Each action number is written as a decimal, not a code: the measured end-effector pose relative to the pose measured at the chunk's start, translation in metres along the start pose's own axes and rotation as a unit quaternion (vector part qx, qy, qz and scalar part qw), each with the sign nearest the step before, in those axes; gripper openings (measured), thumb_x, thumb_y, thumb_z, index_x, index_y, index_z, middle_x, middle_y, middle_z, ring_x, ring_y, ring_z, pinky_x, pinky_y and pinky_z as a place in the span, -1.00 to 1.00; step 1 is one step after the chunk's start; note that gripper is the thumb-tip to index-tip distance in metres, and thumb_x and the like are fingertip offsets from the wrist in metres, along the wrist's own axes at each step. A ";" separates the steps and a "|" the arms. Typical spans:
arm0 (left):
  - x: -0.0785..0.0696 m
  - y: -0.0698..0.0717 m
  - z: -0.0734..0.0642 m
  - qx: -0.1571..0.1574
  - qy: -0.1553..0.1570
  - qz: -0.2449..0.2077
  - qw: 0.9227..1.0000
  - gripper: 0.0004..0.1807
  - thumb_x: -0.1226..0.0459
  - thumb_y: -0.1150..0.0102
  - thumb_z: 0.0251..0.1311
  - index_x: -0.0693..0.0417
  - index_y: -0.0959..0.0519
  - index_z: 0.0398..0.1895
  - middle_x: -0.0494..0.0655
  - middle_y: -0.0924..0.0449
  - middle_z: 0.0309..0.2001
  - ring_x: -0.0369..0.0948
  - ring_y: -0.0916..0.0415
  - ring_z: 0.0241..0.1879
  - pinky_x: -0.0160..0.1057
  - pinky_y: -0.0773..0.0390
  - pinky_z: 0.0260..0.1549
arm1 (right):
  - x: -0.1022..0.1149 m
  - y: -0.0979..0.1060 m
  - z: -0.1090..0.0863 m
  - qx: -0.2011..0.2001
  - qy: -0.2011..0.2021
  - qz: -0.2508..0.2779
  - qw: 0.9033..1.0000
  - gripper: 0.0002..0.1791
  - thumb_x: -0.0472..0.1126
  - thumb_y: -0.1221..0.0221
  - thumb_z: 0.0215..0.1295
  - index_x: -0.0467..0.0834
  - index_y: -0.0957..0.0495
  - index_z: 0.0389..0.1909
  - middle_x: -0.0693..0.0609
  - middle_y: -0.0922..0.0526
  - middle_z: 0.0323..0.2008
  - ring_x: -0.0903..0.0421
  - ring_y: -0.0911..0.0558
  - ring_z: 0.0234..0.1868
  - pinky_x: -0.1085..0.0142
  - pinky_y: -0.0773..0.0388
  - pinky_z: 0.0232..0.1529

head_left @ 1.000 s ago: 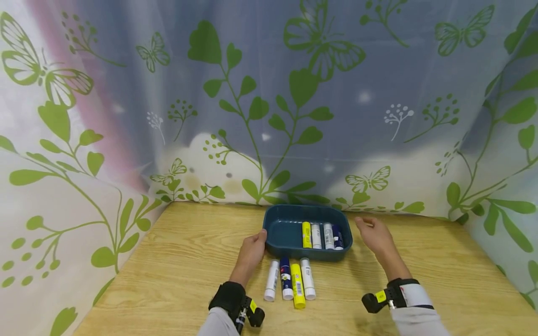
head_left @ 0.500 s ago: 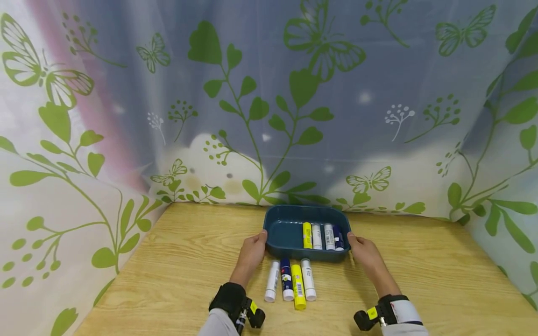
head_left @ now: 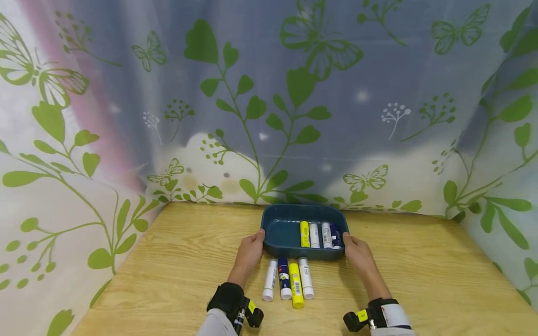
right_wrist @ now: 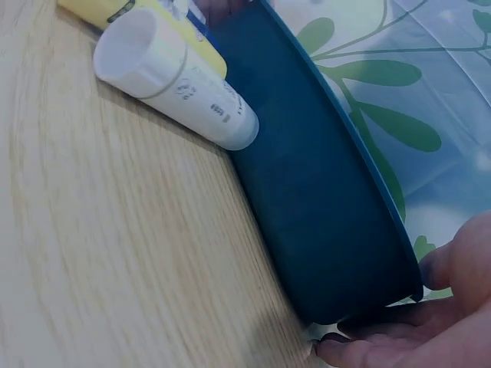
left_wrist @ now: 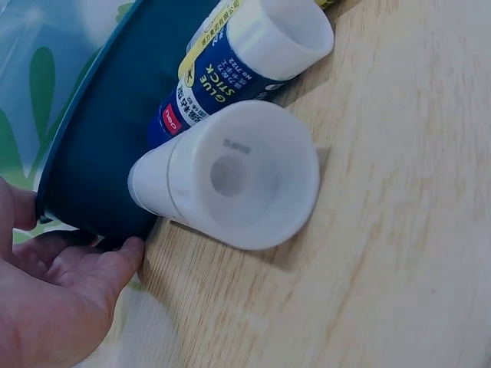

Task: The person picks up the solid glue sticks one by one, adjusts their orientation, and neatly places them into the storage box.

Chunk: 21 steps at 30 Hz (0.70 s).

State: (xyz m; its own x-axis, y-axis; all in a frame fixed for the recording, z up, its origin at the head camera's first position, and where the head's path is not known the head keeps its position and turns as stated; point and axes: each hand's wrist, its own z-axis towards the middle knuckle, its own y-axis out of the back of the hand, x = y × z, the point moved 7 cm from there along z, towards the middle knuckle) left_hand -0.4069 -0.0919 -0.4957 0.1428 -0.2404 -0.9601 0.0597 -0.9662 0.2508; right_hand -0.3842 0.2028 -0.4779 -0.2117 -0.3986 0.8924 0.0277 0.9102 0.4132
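Observation:
A dark teal plastic box (head_left: 282, 232) stands on the table near the back curtain. At its left end my left hand (head_left: 249, 254) grips it, thumb at the rim and fingers low against the wall in the left wrist view. My right hand (head_left: 359, 255) grips the right end in the same way. Inside the box, to the right, lie a yellow glue stick (head_left: 304, 234), two white ones and a dark blue one (head_left: 335, 236). In front lies a row: a white glue stick (left_wrist: 230, 180), a blue one (left_wrist: 222, 84), a yellow one (head_left: 296, 285) and another white one (right_wrist: 176, 80).
A wooden table (head_left: 189, 261) extends to both sides of the box. Close behind it hangs a curtain (head_left: 260, 116) printed with leaves and butterflies, which also encloses the left and right sides.
My right hand has come in from the right and taken hold of the box's right end. The left hand keeps its grip. The glue sticks show no clear movement.

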 end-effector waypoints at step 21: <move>0.002 0.002 0.001 0.005 0.006 -0.006 1.000 -0.35 -0.05 0.20 0.59 0.28 -0.40 0.42 0.22 -0.44 0.38 0.14 -0.48 0.32 0.14 -0.44 0.31 | -0.001 0.000 -0.001 -0.032 0.015 0.017 0.999 -0.35 -0.05 0.25 0.63 -0.44 -0.12 0.50 -0.46 -0.19 0.47 -0.34 -0.32 0.42 -0.20 -0.23 0.44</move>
State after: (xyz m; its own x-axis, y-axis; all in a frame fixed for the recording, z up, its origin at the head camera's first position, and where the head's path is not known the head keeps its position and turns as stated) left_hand -0.4078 -0.0947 -0.4970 0.1538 -0.2280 -0.9614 0.0514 -0.9698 0.2383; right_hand -0.3826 0.2029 -0.4788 -0.1809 -0.3711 0.9108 0.0968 0.9149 0.3920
